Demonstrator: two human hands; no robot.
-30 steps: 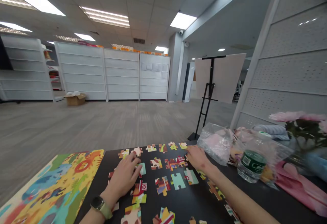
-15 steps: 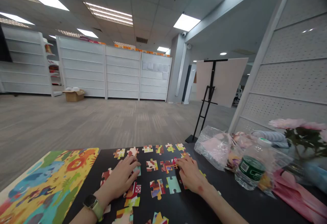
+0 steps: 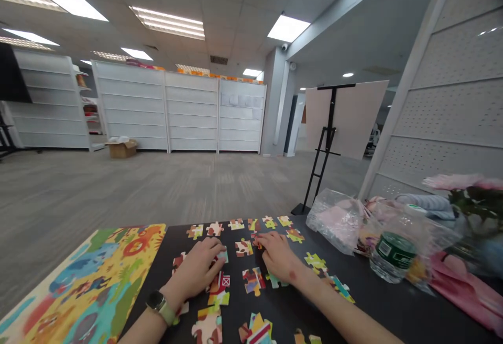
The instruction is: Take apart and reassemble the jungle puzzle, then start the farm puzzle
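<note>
Handling loose jigsaw pieces [image 3: 244,248] seems the step in hand; they lie right of the bright picture board [image 3: 118,265] on a smooth black worktop [image 3: 408,312]. Nearer the board, the left hand [image 3: 198,265] rests over pieces with thumb and fingers apart; farther from it, the right hand [image 3: 277,255] reaches a reddish piece [image 3: 257,241], fingers close together, though I cannot tell if they grip. Such flat, knobbed shapes probably call for light fingertip pressure.

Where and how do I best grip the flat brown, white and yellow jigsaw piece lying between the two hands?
Probably pinch its near and far edges, coming straight down from above. The jigsaw piece lies flat on the black table, which shows bare along both those edges, while the right hand crowds its right side.
</note>
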